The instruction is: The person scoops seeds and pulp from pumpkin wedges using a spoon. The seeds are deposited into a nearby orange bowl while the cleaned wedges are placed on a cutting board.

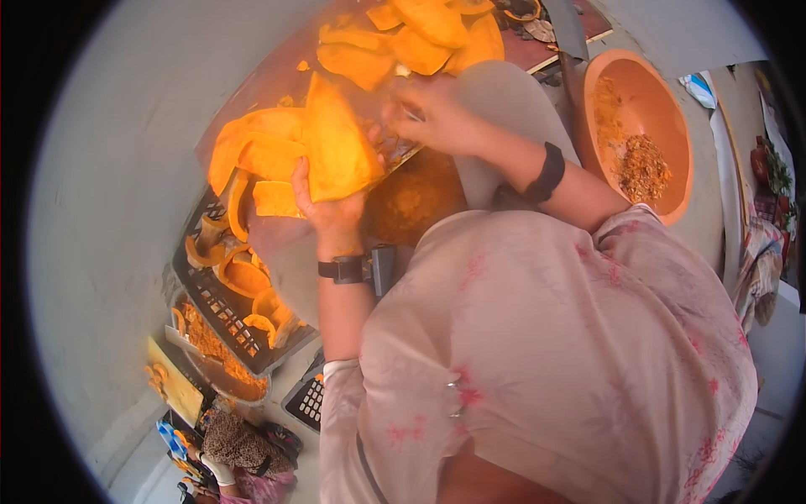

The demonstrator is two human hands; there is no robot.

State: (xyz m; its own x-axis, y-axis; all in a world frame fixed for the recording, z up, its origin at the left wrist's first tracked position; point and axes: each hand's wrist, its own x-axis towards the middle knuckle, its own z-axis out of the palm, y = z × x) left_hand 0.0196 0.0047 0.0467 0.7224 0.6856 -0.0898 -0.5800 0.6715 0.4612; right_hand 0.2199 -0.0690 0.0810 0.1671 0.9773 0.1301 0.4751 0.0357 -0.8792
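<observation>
My left hand (334, 211) holds a large peeled orange pumpkin wedge (337, 145) upright, thumb on its near face. Just right of the wedge, my right hand (434, 120) has its fingers curled round a small silvery tool (412, 114). The tool's working end is blurred and cannot be made out. Several pumpkin pieces (271, 151) lie left of the wedge on a reddish board (255, 94). More large pieces (422, 38) are heaped at its far end. Below the board's near edge, a container (412, 195) of orange pulp sits between my knees.
At right stands an orange plastic basin (680, 145) with seeds and pulp. At left, a black plastic crate (217, 327) contains pumpkin pieces with rind, beside a tub (242, 394) of orange shreds. Another person (245, 447) works at lower left. A wall (113, 208) bounds the left side.
</observation>
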